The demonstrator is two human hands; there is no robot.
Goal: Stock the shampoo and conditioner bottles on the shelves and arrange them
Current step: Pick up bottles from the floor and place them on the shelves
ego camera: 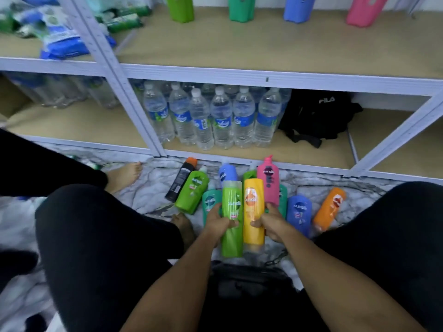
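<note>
I'm gripping the green Sunsilk bottle (232, 221) in my left hand (217, 221) and the yellow Sunsilk bottle (253, 212) in my right hand (272, 224), both mid-body; they're probably rigid, slick, and fairly heavy if full.

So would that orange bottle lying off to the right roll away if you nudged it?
Probably not far. The orange bottle looks flattened rather than round, and it lies on its side on the floor. Its glossy plastic may feel slippery, and it would likely stay stiff when gripped.

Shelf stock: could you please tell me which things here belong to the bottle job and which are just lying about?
Job: green bottle in left hand; yellow bottle in right hand; pink bottle; blue bottle; shelf.
Lying about: water bottles; black bag; wipes packs.
</note>
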